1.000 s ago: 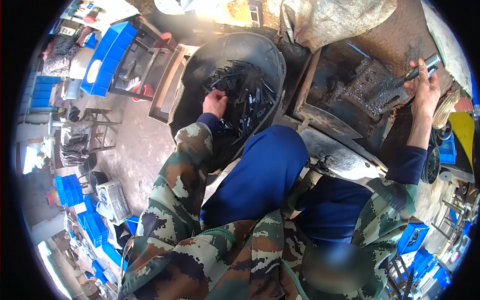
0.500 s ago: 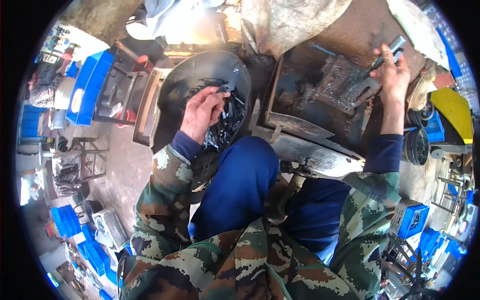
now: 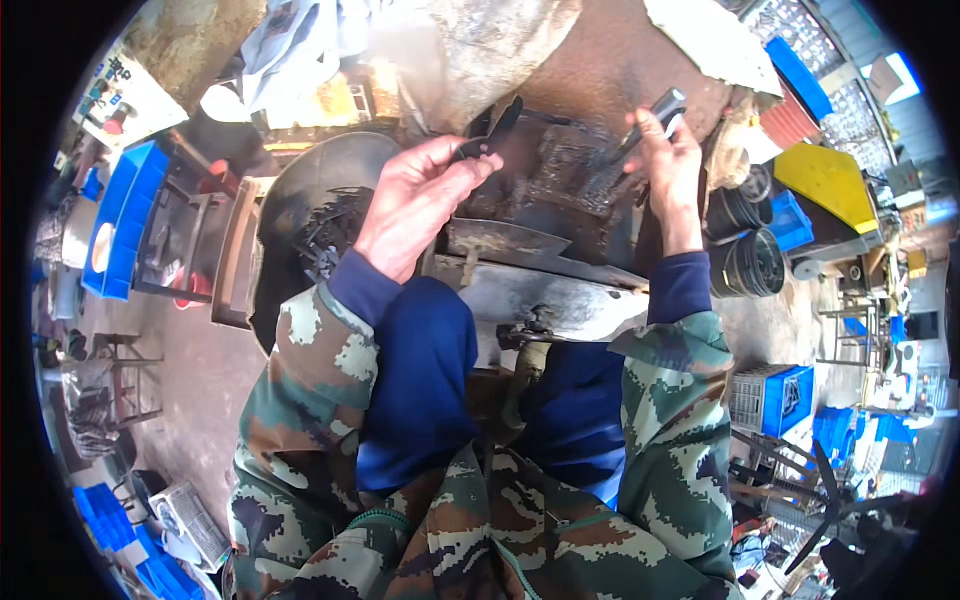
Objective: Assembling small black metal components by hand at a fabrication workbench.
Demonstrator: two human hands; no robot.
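My left hand (image 3: 418, 200) is closed, pinching a dark flat metal strip (image 3: 503, 122) that points up and away. It is held at the left side of a grimy metal block (image 3: 575, 165), which sits on a blackened work stand (image 3: 500, 240). My right hand (image 3: 668, 170) grips a tool with a bright cylindrical metal end (image 3: 668, 102), at the block's right side. The tool's dark lower part slants down toward the block; its exact kind is unclear. Left of the stand, a large dark basin (image 3: 285, 190) contains several loose dark metal pieces (image 3: 318, 245).
Blue bins (image 3: 128, 220) stand on a rack at the left. Black buckets (image 3: 748, 265) and a yellow panel (image 3: 825, 190) are to the right of the stand. A grey-and-blue crate (image 3: 770, 400) rests on the floor at right. My knees flank the stand's near side.
My left hand has moved from over the basin to the block, bringing the strip along. My right hand still grips the tool near the block. The whole view has shifted.
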